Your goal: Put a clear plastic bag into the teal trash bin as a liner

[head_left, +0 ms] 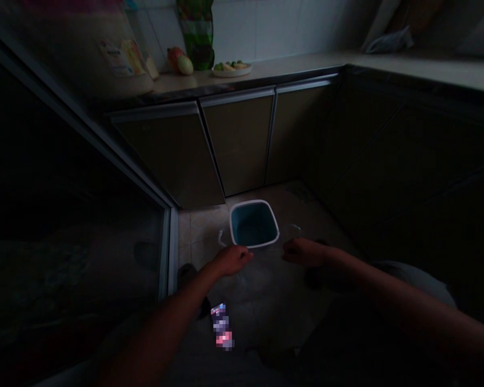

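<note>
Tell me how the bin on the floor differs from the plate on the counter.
The bin is deep and squarish; the plate is shallow and rounded. The bin is teal inside; the plate is whitish and holds green and pale items. Both have a pale rim.

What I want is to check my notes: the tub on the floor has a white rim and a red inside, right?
Not quite: the inside is teal, not red, in the head view. The tub on the floor does have a white rim.

dim cabinets (pixel 239 145), plate (pixel 232 73) with apparent fruit (pixel 239 65)
</note>
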The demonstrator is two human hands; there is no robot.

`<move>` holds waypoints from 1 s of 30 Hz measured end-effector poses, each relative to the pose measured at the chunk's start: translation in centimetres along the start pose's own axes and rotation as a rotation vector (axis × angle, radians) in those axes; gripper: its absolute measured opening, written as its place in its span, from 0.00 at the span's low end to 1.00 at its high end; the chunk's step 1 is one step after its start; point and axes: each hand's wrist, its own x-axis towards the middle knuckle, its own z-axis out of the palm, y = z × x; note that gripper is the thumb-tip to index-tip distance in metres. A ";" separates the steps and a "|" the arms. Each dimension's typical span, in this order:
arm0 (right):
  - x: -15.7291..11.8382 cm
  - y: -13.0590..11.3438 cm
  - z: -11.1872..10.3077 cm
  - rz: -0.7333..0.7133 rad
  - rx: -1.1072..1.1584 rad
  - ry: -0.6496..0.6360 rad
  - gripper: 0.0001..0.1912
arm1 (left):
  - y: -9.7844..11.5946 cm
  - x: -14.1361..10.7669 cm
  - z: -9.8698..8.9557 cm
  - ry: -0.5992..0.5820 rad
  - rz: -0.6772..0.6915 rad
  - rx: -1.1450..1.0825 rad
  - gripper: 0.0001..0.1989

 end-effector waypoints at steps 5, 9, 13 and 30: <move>2.3 -0.4 0.9 0.093 -0.260 0.032 0.16 | -3.4 1.4 4.7 -0.032 -0.079 -0.104 0.22; 3.4 -0.9 0.6 0.059 -0.271 0.011 0.18 | -4.8 3.0 6.6 0.028 -0.184 -0.300 0.24; 3.7 -1.0 0.3 0.056 -0.249 0.040 0.22 | -4.0 4.0 6.6 0.009 -0.177 -0.333 0.26; -3.4 -6.2 -7.8 -0.395 0.069 0.522 0.38 | 8.4 -4.0 -13.1 -0.002 0.372 -0.514 0.39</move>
